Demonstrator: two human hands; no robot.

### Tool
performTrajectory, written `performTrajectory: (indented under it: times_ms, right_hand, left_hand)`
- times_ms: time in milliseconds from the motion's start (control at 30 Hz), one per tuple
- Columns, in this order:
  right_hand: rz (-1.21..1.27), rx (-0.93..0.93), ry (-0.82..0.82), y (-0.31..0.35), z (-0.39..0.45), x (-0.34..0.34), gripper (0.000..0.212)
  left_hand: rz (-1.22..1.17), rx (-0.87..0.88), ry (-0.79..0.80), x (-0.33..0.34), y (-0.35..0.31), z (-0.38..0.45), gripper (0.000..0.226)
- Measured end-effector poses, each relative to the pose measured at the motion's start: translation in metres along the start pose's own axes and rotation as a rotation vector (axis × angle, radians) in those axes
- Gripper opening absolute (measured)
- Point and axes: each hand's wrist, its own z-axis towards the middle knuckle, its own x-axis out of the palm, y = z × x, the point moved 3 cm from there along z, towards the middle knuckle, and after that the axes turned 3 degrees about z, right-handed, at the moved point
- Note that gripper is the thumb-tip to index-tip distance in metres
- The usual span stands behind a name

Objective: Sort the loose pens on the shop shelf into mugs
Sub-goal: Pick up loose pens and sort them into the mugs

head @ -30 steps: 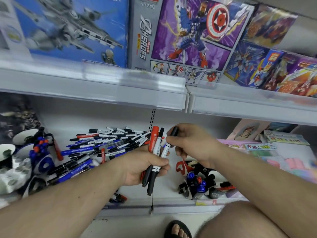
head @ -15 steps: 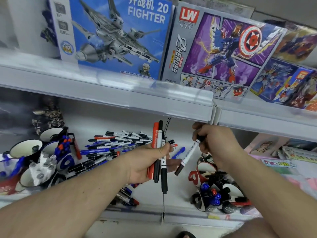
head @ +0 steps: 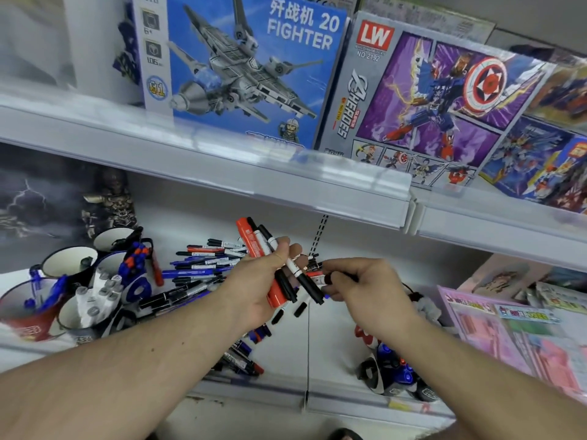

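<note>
My left hand grips a bundle of markers: one thick red one and black-capped white ones, pointing up and to the left. My right hand pinches a black-ended pen lying level, its tip touching the bundle's lower end. Behind the hands a pile of loose pens in blue, black and red covers the white shelf. Mugs at the left hold blue, red and white-capped pens. More mugs with pens lie under my right forearm, partly hidden.
The upper shelf's front rail hangs just above the hands, with toy boxes standing on it. Pink booklets lie at the right. A few pens rest near the lower shelf's front edge. A dark figurine stands at the back left.
My right hand has dropped from near the upper rail and turned its pen level, bringing it against the bundle. My left hand has tilted the bundle leftwards. The view has shifted.
</note>
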Motion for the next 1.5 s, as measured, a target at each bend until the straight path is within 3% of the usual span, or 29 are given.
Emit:
performTrajectory:
  times_ms: [133, 233, 333, 500, 600, 667, 767, 867, 1033, 1133, 1267, 1367, 1500]
  right_hand:
    - [0.061, -0.02, -0.002, -0.002, -0.002, 0.016, 0.046]
    - [0.025, -0.023, 0.078, 0.001, -0.007, 0.025, 0.022]
    - [0.081, 0.023, 0.114, -0.001, -0.006, 0.029, 0.028]
    - [0.018, 0.01, -0.062, -0.006, 0.007, 0.006, 0.023]
    - [-0.083, -0.057, -0.081, -0.013, 0.011, -0.011, 0.024]
    - [-0.098, -0.103, -0.071, -0.017, 0.01, -0.018, 0.025]
    - [-0.024, -0.116, -0.035, -0.025, 0.009, -0.025, 0.034]
    - [0.042, -0.074, -0.028, -0.034, 0.012, -0.038, 0.039]
    - [0.35, -0.029, -0.017, -0.041, 0.016, -0.05, 0.034]
    - [0.404, 0.018, 0.016, -0.051, 0.02, -0.056, 0.032]
    - [0.252, 0.061, -0.066, -0.071, 0.037, -0.096, 0.032]
    - [-0.08, 0.044, -0.196, -0.106, 0.059, -0.141, 0.035]
    - [-0.441, 0.121, -0.234, -0.172, 0.088, -0.175, 0.031]
  left_hand:
    - [-0.083, 0.009, -0.018, 0.003, 0.004, -0.002, 0.012]
    - [-0.103, -0.007, -0.035, 0.003, 0.005, -0.004, 0.013]
    - [-0.078, -0.007, -0.024, 0.004, 0.005, -0.004, 0.013]
    - [0.035, 0.035, -0.106, -0.007, -0.001, 0.004, 0.011]
    - [0.182, 0.116, -0.225, -0.023, -0.01, 0.011, 0.004]
    - [0.274, 0.083, -0.216, -0.028, -0.01, 0.012, 0.009]
    - [0.356, -0.073, -0.116, -0.025, -0.001, 0.01, 0.025]
    - [0.338, -0.174, -0.028, -0.016, 0.004, 0.009, 0.025]
    - [0.374, -0.165, -0.025, 0.0, 0.014, 0.01, 0.019]
    - [0.479, -0.116, -0.033, 0.006, 0.024, 0.016, 0.019]
    - [0.601, -0.101, 0.014, 0.01, 0.037, 0.027, 0.017]
    - [0.607, -0.132, 0.031, 0.012, 0.046, 0.036, 0.016]
    - [0.537, -0.176, 0.017, 0.023, 0.055, 0.049, 0.017]
